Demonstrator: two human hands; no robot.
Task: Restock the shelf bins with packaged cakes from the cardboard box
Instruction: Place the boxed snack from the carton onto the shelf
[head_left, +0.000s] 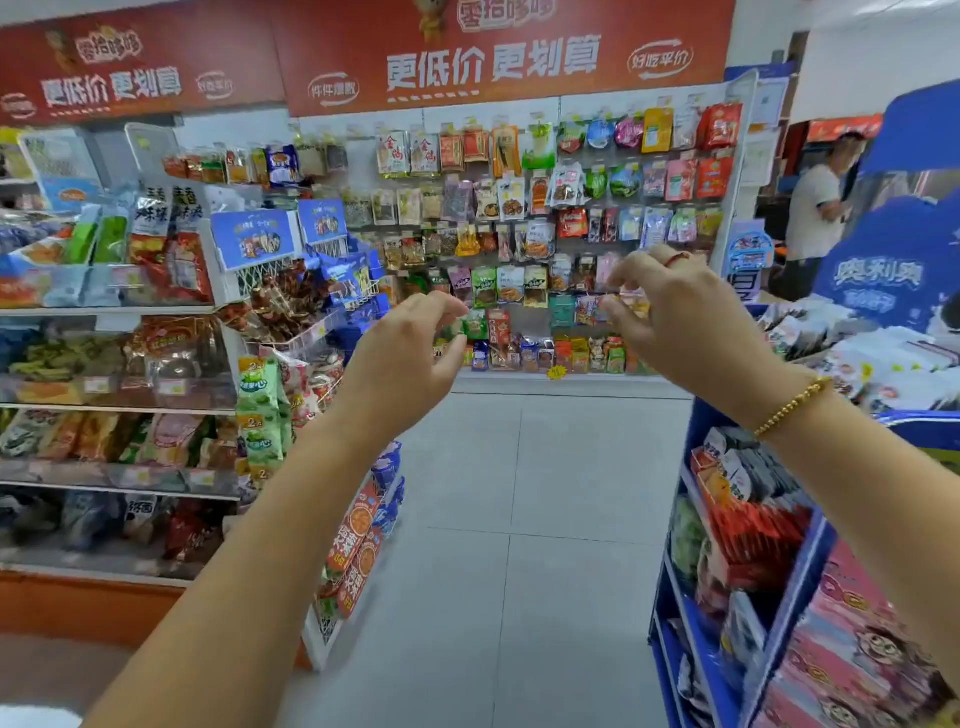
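Note:
Both my arms are stretched out in front of me at chest height in a snack shop aisle. My left hand (410, 358) is raised with its fingers curled loosely and apart, holding nothing. My right hand (675, 317) is level with it, about a hand's width to the right, fingers also spread and empty; it wears a red ring and a gold bead bracelet. No cardboard box and no packaged cakes can be picked out in this view. Shelf bins (114, 384) with clear fronts hold bagged snacks on my left.
A peg wall (545, 218) of hanging snack packets closes the aisle ahead. A blue display rack (737, 545) with packets stands at my right, a wire rack (306, 312) juts out at left. The grey tiled floor (519, 493) runs between them. A person (815, 208) stands far right.

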